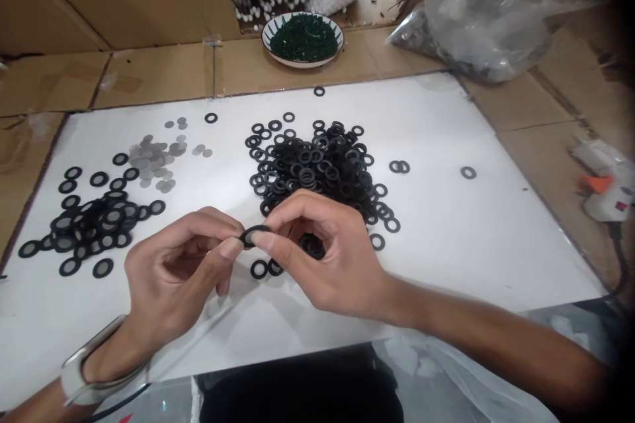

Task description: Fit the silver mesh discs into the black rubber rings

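Between my two hands, above the white board, is a black rubber washer [247, 243] with a grey centre partly visible under the fingertips. My left hand [181, 268] pinches its left edge with thumb and fingers. On the opposite edge, the thumb and forefinger of my right hand [332, 258] are closed. Behind the right hand spreads a large heap of black ring washers [317, 165]. Small grey mesh discs [153, 160] lie loosely grouped at the left. Nearer, on the left, a pile of black washers with grey discs inside them [102, 221] is spread out.
Cardboard surrounds the white board [446, 238]. A patterned plate [303, 65] of dark green bits stands at the back. A clear plastic bag [489, 13] sits at the back right, and a power strip [608, 185] with a cable lies at the right edge.
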Tool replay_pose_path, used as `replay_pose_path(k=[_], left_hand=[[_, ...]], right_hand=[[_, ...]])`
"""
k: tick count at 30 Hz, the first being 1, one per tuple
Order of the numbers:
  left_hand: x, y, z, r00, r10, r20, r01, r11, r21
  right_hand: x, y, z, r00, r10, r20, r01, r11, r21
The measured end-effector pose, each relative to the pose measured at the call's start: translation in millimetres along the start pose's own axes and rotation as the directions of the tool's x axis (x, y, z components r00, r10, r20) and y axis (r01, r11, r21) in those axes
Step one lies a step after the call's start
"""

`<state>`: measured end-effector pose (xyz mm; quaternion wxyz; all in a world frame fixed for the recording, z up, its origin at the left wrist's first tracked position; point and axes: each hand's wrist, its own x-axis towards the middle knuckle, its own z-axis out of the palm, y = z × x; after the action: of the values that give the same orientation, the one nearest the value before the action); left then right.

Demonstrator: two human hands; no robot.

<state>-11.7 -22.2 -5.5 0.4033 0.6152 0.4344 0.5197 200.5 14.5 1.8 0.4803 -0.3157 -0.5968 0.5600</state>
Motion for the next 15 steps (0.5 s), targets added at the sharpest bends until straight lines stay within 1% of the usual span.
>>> replay_pose_path(k=[7,12,15], left_hand=[[0.7,-2.3,0.8,1.0,0.003,0.003,-0.003,1.0,-0.009],[-1.2,-2.7,1.2,1.0,-0.028,-0.01,0.028,1.0,-0.006],[-2.6,-3.5,0.6,1.0,-0.027,-0.005,0.027,1.0,0.015]], right_hand=[[2.3,-1.0,-5.6,0.998,-0.047,0.048,0.05,0.997,-0.066],[3.0,0.8,-8.5,0.996,-0.073,0.059,0.077,0.993,-0.085],[2.8,1.0,-9.3,0.995,-0.082,0.063,0.088,0.991,-0.1]])
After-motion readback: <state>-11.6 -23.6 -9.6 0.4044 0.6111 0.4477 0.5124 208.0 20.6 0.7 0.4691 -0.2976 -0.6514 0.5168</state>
